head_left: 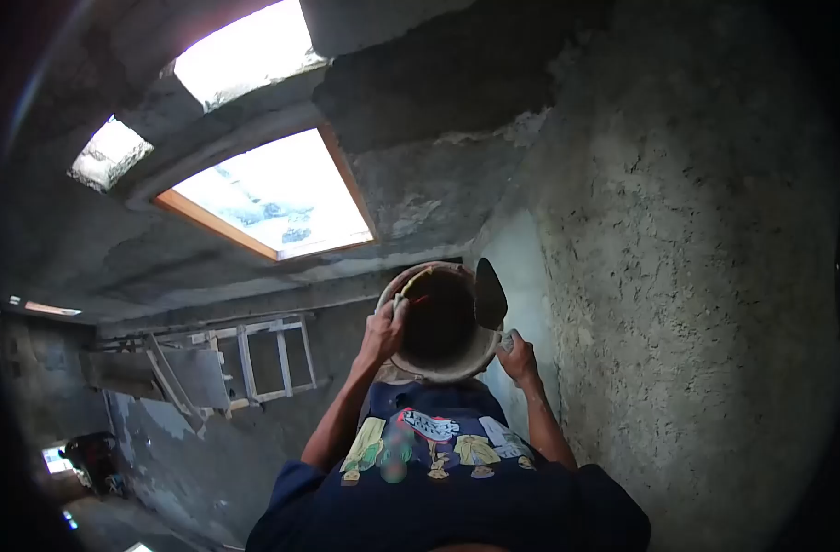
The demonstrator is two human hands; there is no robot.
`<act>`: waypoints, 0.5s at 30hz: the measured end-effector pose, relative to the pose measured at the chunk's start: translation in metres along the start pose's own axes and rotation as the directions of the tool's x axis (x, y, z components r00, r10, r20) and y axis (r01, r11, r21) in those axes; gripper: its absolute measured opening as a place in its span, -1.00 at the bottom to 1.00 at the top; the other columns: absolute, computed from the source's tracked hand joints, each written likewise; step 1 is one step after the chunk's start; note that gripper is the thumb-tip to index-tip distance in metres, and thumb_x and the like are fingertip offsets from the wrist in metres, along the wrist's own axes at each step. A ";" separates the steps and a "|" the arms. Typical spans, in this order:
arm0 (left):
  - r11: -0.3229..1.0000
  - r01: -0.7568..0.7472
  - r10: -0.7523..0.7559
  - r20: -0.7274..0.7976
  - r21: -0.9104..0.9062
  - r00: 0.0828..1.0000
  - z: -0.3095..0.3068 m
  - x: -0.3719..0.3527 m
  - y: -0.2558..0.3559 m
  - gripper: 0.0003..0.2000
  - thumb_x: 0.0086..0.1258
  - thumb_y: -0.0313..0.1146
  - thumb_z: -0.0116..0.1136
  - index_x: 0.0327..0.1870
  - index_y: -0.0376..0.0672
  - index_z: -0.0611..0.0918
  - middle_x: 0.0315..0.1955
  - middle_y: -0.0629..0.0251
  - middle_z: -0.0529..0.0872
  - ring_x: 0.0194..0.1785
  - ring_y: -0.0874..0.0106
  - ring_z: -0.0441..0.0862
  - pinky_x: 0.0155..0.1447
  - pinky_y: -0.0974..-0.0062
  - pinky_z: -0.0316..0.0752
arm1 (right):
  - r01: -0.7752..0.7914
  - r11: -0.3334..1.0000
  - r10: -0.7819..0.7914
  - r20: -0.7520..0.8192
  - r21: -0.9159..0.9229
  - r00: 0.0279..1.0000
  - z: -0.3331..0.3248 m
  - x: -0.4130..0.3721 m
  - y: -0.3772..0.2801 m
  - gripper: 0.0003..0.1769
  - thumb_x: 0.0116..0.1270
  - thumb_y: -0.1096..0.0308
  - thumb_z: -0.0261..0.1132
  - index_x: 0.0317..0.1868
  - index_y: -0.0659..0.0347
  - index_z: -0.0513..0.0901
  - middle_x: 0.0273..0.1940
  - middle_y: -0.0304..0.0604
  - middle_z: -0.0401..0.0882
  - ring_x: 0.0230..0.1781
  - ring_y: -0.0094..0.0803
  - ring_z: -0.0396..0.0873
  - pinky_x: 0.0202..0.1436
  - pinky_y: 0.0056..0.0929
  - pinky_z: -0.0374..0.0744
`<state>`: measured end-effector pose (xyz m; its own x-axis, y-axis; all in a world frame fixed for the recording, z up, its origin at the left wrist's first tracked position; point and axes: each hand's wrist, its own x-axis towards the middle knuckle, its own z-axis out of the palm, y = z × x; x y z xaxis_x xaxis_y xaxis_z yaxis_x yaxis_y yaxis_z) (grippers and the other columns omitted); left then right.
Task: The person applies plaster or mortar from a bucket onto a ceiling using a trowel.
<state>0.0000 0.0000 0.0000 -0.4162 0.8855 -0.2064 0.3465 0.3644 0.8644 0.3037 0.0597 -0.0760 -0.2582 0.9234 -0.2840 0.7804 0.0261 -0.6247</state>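
Note:
A mortar-smeared bucket (452, 373) is in front of my chest, its dark inside facing me. My left hand (384, 331) is closed at the left side of its rim, where a thin yellowish handle (420, 278) runs up. Whether the fingers hold the handle, the rim or both is hard to see. In my right hand (518, 357) is a trowel (490, 296), gripped by its handle. The dark, rounded blade points up beside the bucket's right rim and overlaps it. What lies in the bucket is too dark to make out.
On the right rises a rough plastered wall (677, 276). Ahead is a grey wall with a bright wood-framed window (277, 198) and further openings. A wooden ladder-like frame (263, 359) and boards (190, 377) stand to the left above the grey floor (217, 460).

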 end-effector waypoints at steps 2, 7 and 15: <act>0.997 0.067 -0.067 0.007 -0.040 0.998 -0.004 0.003 0.010 -0.66 0.46 -0.11 -0.04 -0.10 -0.23 0.58 -0.52 0.06 0.61 -0.49 0.15 0.52 -0.30 0.36 0.44 | 0.018 1.000 -0.018 0.037 -0.013 0.999 -0.013 0.000 -0.008 -0.56 0.10 0.22 0.27 -0.06 0.30 0.50 -0.36 0.26 0.58 -0.25 0.21 0.55 -0.17 0.00 0.53; 0.995 -0.091 0.097 -0.149 0.044 0.984 -0.007 0.002 -0.062 -0.75 0.38 -0.23 0.06 -0.11 -0.22 0.52 -0.45 -0.12 0.60 -0.25 -0.08 0.61 -0.25 0.19 0.46 | 0.116 0.993 -0.117 0.152 0.014 0.982 0.006 -0.012 -0.018 -0.58 0.06 0.22 0.30 -0.10 0.31 0.54 -0.30 0.30 0.57 -0.19 0.20 0.54 -0.10 -0.03 0.53; 0.981 0.055 -0.027 -0.145 0.189 0.989 0.002 0.014 -0.099 -0.60 0.26 -0.12 0.22 -0.11 -0.28 0.48 -0.38 -0.18 0.64 -0.19 -0.13 0.60 -0.20 0.13 0.49 | 0.085 0.993 -0.058 0.274 -0.086 0.960 -0.017 -0.006 -0.033 -0.54 -0.04 0.21 0.40 -0.16 0.35 0.59 -0.19 0.25 0.59 -0.09 0.13 0.55 0.04 -0.11 0.51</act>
<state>-0.0386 -0.0233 -0.0891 -0.5431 0.8241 -0.1610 0.4755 0.4599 0.7499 0.2893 0.0597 -0.0410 -0.4496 0.7797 -0.4359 0.8016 0.1369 -0.5819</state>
